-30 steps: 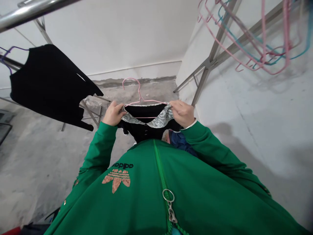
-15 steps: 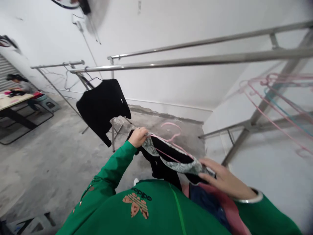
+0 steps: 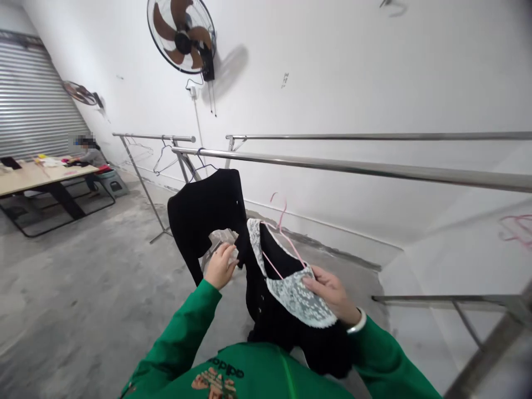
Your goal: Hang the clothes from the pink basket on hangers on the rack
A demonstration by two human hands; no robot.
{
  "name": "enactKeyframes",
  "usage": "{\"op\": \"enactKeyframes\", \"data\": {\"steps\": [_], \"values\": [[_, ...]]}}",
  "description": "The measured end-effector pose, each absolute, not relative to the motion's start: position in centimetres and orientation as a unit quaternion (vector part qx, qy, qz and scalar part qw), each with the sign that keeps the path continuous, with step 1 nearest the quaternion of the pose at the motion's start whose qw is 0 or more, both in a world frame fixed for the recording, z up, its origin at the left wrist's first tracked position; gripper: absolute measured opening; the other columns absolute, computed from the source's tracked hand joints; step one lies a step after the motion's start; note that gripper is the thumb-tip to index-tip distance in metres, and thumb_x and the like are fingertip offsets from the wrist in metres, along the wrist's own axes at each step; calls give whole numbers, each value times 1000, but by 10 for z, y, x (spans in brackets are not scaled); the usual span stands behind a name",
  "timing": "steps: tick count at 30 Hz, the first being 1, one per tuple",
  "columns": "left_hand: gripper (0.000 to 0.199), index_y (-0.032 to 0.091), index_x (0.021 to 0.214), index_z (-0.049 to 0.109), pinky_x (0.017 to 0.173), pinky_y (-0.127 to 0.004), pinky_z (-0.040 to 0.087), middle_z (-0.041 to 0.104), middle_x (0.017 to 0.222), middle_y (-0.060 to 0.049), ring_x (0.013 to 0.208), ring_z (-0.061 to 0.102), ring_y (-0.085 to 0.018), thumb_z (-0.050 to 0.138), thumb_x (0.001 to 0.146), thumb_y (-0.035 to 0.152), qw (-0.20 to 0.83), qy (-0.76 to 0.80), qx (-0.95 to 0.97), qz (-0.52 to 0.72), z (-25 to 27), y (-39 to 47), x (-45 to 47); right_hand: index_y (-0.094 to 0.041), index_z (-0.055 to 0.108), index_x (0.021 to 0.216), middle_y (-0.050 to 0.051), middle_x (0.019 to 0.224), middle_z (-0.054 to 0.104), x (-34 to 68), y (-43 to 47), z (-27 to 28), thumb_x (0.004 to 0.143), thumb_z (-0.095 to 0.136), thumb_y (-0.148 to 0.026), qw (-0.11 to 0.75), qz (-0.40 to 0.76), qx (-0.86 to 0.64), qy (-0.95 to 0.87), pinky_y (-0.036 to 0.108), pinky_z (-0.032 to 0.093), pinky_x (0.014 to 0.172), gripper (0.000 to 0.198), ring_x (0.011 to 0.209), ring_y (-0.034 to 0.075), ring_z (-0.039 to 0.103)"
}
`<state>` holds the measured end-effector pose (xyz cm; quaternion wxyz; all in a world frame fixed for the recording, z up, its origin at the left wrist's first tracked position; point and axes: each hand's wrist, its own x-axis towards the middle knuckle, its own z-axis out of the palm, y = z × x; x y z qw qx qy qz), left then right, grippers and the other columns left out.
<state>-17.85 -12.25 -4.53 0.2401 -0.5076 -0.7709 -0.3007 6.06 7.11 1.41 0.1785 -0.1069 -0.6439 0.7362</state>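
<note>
A black top with a broad white lace collar [image 3: 301,299] is spread on a pink hanger [image 3: 293,247], whose hook points up. My right hand [image 3: 334,293] pinches the collar and hanger at the shoulder on the right, thumb in front. To the left of the top, my left hand [image 3: 221,267] is off the collar, its thumb apart from loosely curved fingers and nothing visible in it. Behind that hand a black long-sleeved garment [image 3: 203,202] hangs on a dark hanger from the rail. The lower part of the top hangs in front of my green jacket.
A metal clothes rail [image 3: 332,164] runs across in front of me. Bare hangers [image 3: 163,160] hang on a rack to the left, and blurred pink hangers [image 3: 517,230] at the right. A person sits at a table [image 3: 37,177] far left. A wall fan [image 3: 183,41] is above.
My left hand has let go of the collar's left shoulder and moved left. The top has tilted more upright, its collar facing me, still in my right hand. The view has risen.
</note>
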Motion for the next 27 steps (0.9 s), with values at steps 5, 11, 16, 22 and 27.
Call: {"op": "enactKeyframes", "data": {"steps": [5,11,16,22,27], "values": [[21,17,107,55,78,-33,57,58,109,-12,84,65,-17,43,93,26,157,-792,-482,-339,-84,-174,-181,-17,64,80,1,70,63,-36,58,35,65,77,-48,257,741,-57,-618,27,44,61,37,63,13,55],[22,17,103,57,75,-30,57,61,103,-12,77,66,-15,40,93,27,90,-818,-455,-342,-105,-220,-182,-16,59,79,1,71,58,-145,39,51,68,68,-43,327,698,-32,-636,28,42,64,30,65,13,52],[22,17,100,59,73,-28,57,64,99,-11,76,67,-15,41,92,27,80,-838,-422,-338,-118,-249,-186,-17,57,78,2,73,57,-212,25,57,74,56,-39,383,624,-52,-680,30,41,67,22,69,14,52],[25,18,99,60,75,-30,57,65,101,-13,85,69,-19,39,93,30,70,-869,-377,-312,-135,-266,-187,-20,48,69,0,66,52,-258,16,64,79,49,-30,410,560,-86,-715,28,39,64,14,64,14,48],[29,21,99,59,69,-29,55,65,98,-11,79,67,-19,34,94,33,41,-885,-359,-292,-137,-266,-187,-21,41,69,1,68,52,-280,11,59,82,45,-30,416,502,-126,-747,28,39,67,16,66,15,49]]}}
